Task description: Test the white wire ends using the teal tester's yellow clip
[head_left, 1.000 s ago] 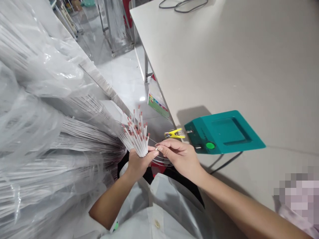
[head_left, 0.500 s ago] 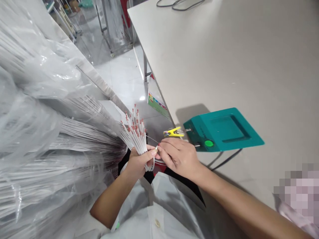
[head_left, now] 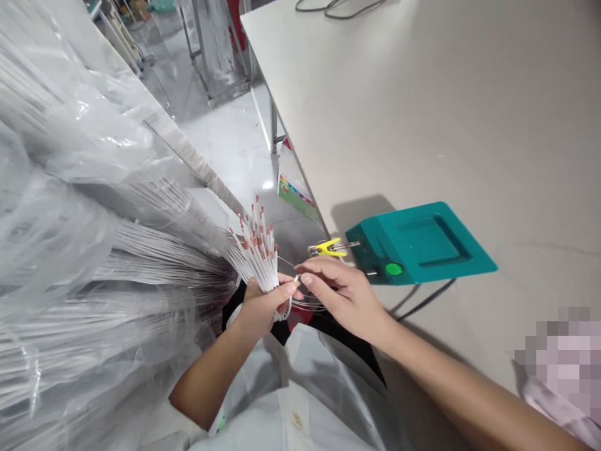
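My left hand point(head_left: 267, 304) is closed around a bundle of white wires point(head_left: 263, 266) with bare copper-coloured ends fanned upward. One wire from the bundle loops below the fist, and its white end point(head_left: 297, 278) sticks out at my left thumb tip. Close beside that end, my right hand point(head_left: 340, 294) has its thumb and forefinger drawn nearly together. A thin wire point(head_left: 286, 260) runs from behind the bundle to the right fingertips. What lies between those fingertips is mostly hidden. Several thin loops of wire point(head_left: 307, 305) show below the hands.
Right of my hands, a teal device point(head_left: 422, 244) with a green button stands on the pale table point(head_left: 422, 125), a yellow clip point(head_left: 328, 248) at its side. Plastic-wrapped wire bundles point(head_left: 154, 250) fill the left. A black cable point(head_left: 338, 7) lies at the far edge. Part of a person point(head_left: 563, 376) shows lower right.
My right hand has turned slightly, so its thumb shows more and lies along the forefinger. The bundle in my left hand has shifted very little.
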`<state>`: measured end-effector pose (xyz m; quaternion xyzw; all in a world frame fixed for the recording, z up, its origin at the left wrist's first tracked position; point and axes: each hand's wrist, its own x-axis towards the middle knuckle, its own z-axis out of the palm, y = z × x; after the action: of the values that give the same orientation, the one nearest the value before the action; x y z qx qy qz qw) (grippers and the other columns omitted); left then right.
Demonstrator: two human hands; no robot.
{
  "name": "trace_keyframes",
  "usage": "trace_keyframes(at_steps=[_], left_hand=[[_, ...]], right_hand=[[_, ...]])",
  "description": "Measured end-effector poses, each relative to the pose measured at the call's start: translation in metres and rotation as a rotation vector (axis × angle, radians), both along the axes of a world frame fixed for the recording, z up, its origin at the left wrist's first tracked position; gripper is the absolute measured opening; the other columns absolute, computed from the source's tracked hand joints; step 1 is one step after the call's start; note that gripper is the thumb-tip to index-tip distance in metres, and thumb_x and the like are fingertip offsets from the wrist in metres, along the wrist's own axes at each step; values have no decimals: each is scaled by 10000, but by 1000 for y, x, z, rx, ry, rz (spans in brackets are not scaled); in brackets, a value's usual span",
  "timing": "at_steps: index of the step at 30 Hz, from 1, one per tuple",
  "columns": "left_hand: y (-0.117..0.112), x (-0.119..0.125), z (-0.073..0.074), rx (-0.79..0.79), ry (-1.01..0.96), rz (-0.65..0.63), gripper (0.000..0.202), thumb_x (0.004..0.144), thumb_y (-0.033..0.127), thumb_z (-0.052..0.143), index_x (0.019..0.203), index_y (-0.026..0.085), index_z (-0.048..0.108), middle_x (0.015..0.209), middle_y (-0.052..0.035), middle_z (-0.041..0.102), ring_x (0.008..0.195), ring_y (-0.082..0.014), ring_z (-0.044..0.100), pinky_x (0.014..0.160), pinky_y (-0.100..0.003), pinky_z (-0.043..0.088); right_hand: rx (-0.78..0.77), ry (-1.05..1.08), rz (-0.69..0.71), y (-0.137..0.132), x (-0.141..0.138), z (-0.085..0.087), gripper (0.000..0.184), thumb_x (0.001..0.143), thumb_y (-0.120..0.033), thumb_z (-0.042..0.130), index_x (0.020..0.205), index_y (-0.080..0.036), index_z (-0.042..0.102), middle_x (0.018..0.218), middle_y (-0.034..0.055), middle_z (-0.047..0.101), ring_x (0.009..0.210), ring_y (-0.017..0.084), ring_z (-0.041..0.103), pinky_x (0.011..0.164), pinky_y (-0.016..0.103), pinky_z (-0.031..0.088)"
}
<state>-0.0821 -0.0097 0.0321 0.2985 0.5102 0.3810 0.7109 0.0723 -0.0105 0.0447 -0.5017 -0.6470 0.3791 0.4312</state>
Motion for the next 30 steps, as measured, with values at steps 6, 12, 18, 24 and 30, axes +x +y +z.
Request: trace_keyframes(at_steps=[6, 12, 18, 24, 30], left_hand=[[0, -2, -2, 11, -26, -37, 187, 620, 292, 729, 672, 126, 660, 521, -3, 617, 358, -46, 398, 371, -203, 271], [4, -5, -1, -6, -20, -59, 184, 617, 274, 721, 682, 110, 666, 526, -16, 627, 366, -42, 400, 379, -198, 265], [5, -11, 2, -74, -71, -75, 217, 576, 283, 750, 664, 115, 646, 515, -17, 614, 382, -48, 403, 377, -192, 257], [7, -11, 0, -80, -88, -23, 233, 593, 292, 754, 712, 119, 651, 535, -18, 630, 373, -45, 403, 375, -189, 259], [7, -1, 1, -34, -47, -53, 281, 571, 329, 769, 691, 108, 645, 529, -25, 628, 365, -48, 412, 377, -198, 283]], right_hand=[[-59, 55, 63, 0, -7, -3, 189, 872, -254, 514, 746, -190, 638, 687, 32, 652, 663, 135, 615, 612, 253, 503], [398, -376, 124, 5, 2, -3, 185, 893, -176, 446, 838, -151, 621, 789, 73, 653, 701, 144, 612, 593, 248, 495], [541, -623, 232, 10, 13, 2, 193, 876, -140, 419, 858, -139, 612, 821, 81, 658, 686, 157, 617, 552, 257, 486], [380, -363, 5, -2, 18, -4, 127, 842, -100, 477, 840, -161, 589, 788, 66, 642, 747, 148, 624, 659, 256, 528], [601, -532, -59, -2, 13, -9, 188, 814, -199, 589, 992, -138, 607, 931, 114, 680, 839, 192, 658, 702, 289, 552]])
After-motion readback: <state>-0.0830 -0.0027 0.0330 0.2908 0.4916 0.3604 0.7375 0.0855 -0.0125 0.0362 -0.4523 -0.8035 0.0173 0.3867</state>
